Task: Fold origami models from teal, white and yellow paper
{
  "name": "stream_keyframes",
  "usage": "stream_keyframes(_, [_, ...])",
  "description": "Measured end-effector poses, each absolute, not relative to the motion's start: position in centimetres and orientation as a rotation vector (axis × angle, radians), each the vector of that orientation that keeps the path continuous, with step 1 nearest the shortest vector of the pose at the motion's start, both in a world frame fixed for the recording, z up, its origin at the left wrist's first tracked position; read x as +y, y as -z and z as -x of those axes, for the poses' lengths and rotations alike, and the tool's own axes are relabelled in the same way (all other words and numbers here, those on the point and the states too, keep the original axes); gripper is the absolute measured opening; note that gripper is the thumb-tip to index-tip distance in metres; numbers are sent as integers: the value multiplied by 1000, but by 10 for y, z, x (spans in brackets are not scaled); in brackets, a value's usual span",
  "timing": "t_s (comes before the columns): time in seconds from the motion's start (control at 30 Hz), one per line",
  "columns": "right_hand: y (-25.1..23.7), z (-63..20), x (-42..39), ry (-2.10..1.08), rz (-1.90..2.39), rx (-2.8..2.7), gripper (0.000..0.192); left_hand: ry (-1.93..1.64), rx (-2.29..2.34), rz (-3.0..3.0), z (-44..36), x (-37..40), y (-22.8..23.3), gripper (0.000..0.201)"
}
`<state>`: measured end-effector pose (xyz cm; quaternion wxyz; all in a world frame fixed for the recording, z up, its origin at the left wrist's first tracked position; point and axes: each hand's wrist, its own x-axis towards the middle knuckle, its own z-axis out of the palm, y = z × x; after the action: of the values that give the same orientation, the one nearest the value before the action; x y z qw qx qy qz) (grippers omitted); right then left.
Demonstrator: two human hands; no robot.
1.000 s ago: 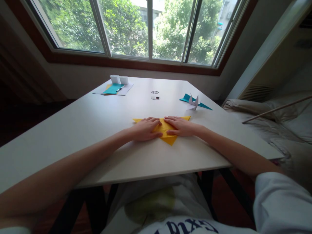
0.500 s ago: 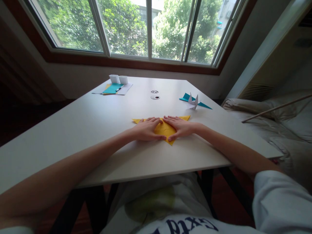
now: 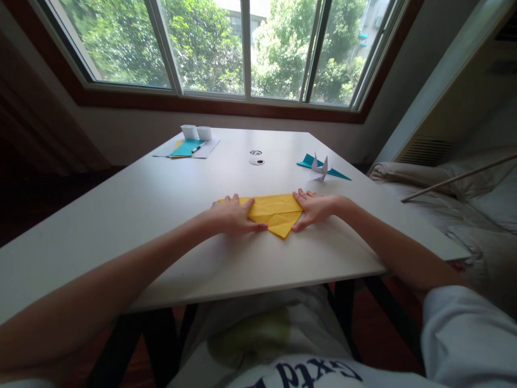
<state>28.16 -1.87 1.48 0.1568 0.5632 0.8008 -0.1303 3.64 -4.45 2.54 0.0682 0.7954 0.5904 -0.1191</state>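
Observation:
A folded sheet of yellow paper (image 3: 278, 207) lies on the white table in front of me. Its long edge faces away and a point faces me, with creases across its middle. My left hand (image 3: 232, 215) rests on the paper's left end, thumb stretched along the lower left slanted edge and fingers spread toward the far edge. On the other end lies my right hand (image 3: 317, 208), fingers stretched over the right corner and thumb by the lower right edge. The paper's outer corners are mostly under the hands.
A white folded-paper figure (image 3: 320, 168) stands by a teal paper plane (image 3: 339, 174) at the right. Far left are teal paper (image 3: 187, 146), a pen (image 3: 197, 147) and two white paper shapes (image 3: 189, 132). A round table fitting (image 3: 257, 161) lies beyond the yellow paper.
Both hands have slid apart from the paper's middle, the left one leftward and the right one rightward. More of the paper's creased centre now shows.

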Motion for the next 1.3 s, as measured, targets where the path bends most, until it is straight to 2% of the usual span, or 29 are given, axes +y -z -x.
stream_keyframes(0.17, [-12, -295, -9, 332, -1643, 2372, 131, 494, 1852, -2312, -23, -40, -34, 102])
stream_keyframes(0.43, [-23, -302, -2, 387, -1407, 2731, 98, 471, 1790, -2372, -11, -30, -33, 101])
stream_keyframes(0.63, [-27, -302, -4, 468, -1278, 2882, 83, 489, 1723, -2357, -2, -21, -33, 107])
stream_keyframes(0.83, [-35, -297, -7, 419, -1182, 2961, 67, 513, 1695, -2370, -1, -23, -35, 108])
stream_keyframes(0.97, [-40, -294, -8, 375, -1133, 3007, 52, 529, 1678, -2373, -2, -26, -40, 104])
stream_keyframes(1.17, [-40, -296, -5, 326, -1163, 3116, 42, 511, 1639, -2392, 2, -24, -45, 97])
stream_keyframes(1.3, [-37, -298, -4, 261, -1139, 3205, 34, 452, 1620, -2421, 4, -21, -43, 83])
